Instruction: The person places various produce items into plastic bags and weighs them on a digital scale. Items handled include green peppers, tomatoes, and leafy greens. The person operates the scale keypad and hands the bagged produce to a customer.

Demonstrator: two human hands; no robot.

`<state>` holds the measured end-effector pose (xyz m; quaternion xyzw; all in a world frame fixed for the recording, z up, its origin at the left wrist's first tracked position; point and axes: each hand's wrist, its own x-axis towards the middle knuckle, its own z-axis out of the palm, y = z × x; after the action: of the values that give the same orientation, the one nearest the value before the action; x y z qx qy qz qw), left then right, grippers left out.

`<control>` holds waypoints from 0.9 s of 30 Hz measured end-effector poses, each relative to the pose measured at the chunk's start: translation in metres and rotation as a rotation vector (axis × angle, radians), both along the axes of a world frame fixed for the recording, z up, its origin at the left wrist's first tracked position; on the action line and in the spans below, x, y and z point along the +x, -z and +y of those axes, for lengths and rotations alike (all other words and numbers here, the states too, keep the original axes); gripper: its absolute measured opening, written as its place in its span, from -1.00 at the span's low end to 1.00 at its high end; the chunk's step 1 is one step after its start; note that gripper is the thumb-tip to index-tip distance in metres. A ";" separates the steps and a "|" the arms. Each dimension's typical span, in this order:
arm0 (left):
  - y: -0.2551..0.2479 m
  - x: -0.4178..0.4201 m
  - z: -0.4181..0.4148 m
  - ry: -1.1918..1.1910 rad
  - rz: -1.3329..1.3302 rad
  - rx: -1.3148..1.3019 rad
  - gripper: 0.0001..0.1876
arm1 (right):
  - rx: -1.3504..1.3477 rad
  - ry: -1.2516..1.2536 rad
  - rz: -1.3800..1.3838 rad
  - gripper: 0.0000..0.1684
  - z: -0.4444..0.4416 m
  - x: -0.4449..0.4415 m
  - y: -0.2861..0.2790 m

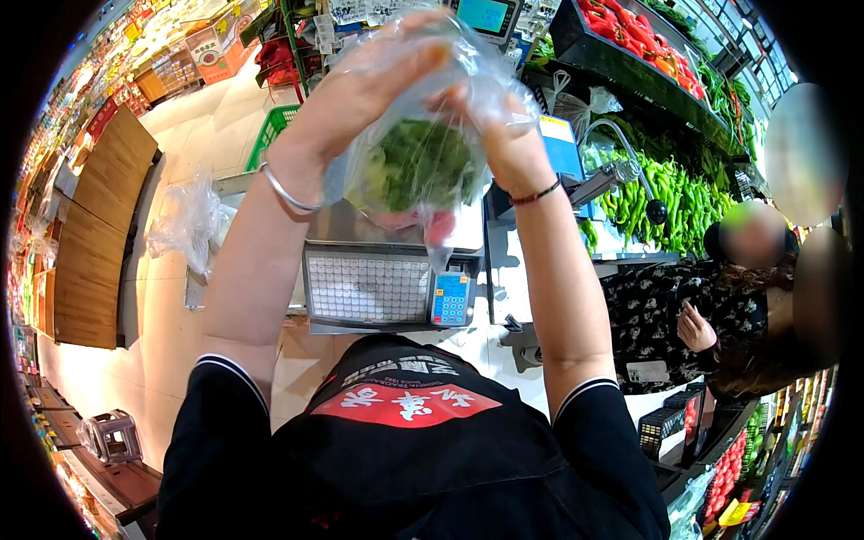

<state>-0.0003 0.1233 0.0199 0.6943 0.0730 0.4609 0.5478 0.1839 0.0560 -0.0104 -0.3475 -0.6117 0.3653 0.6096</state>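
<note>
A clear plastic bag with leafy green vegetables (422, 162) inside hangs between my raised hands, above a weighing scale's metal pan (337, 226). My left hand (378, 77) grips the upper part of the plastic bag (358, 152) from the left. On the other side my right hand (503, 128) has hold of the bunched plastic near the top. Pinkish stem ends or roots (440, 226) show at the bag's bottom. Motion blur and shiny film partly hide my fingers. Nearest me on the scale are a wide key panel (368, 287) and a blue number pad (451, 298).
A lit display (481, 15) stands behind the bag. At right are a bent metal arm with a black knob (656, 211), green peppers (675, 196) and red peppers (638, 34). Loose plastic bags (185, 219) lie at left, near a green basket (273, 131). A person (648, 317) stands at right.
</note>
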 end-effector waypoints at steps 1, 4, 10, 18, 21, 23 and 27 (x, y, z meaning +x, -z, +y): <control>-0.004 -0.014 -0.003 -0.036 0.084 0.109 -0.45 | -0.007 0.007 0.102 -0.65 -0.003 -0.002 -0.012; 0.023 -0.023 -0.005 -0.134 0.385 0.591 -0.30 | 0.049 -0.004 0.095 -0.72 -0.019 -0.009 -0.032; 0.047 0.025 -0.072 -0.277 0.162 0.451 -0.64 | 0.248 0.020 -0.216 -0.69 -0.062 -0.043 -0.064; 0.019 0.077 -0.099 0.365 0.086 0.419 -0.74 | -0.015 0.023 -0.222 -0.16 -0.152 0.062 -0.018; 0.019 0.119 -0.133 0.333 0.151 0.711 -0.55 | -0.201 0.015 -0.450 -0.17 -0.200 0.083 0.024; 0.013 0.142 -0.156 0.342 0.143 0.797 -0.53 | -0.262 0.047 -0.457 -0.29 -0.229 0.099 0.052; 0.045 0.184 -0.164 0.269 0.447 0.905 -0.78 | -0.310 0.209 -0.065 -0.68 -0.238 0.108 0.089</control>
<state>0.1840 -0.0409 -0.0249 0.9463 -0.1083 0.2125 0.2184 0.2915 -0.1823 -0.0996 -0.5107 -0.5278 0.3784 0.5634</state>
